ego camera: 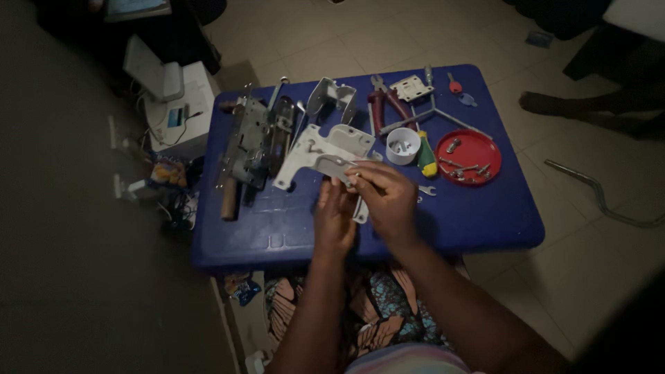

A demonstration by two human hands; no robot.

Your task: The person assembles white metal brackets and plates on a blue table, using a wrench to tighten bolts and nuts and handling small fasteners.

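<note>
Both hands' fingers (360, 181) closed around white metal bracket (325, 154) above blue table (478, 215).

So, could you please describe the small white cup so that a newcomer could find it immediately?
Start at the blue table and find the round red lid on its right side. Just left of it stands the small white cup, beside a green-and-yellow screwdriver handle. It is the only round white container there.

Two bare forearms enter from bottom edge, no sleeves, no watch, no rings or bracelets visible. Left hand (334, 220) and right hand (388, 199) bare, no gloves. Lap covered in patterned fabric (377, 308): teal, black, orange-brown leaf-like shapes. At bottom edge, striped garment (409, 361), pale pink and blue bands.
</note>
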